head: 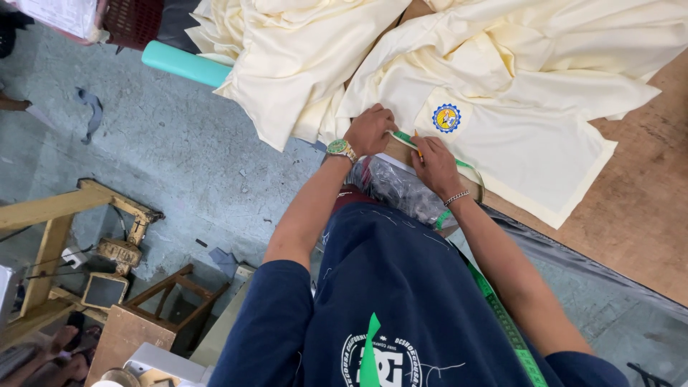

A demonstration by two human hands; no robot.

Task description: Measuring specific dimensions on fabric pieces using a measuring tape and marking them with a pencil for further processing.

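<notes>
Left hand (370, 130) pinching green measuring tape (403, 137) flat on cream shirt (502, 107), right hand (434, 166) pinching tape and pencil, round blue-yellow badge (446, 118) just beside, shirt on brown table (638, 208).

A green measuring tape (403, 137) is lying stretched along the lower edge of a pale yellow shirt (530, 136), which is spreading flat on the brown surface (638, 208), its round blue and yellow badge (446, 118) facing up just beside the tape.

Fingertips of both hands (401, 147) hidden, emblem (446, 118) blurred
</notes>
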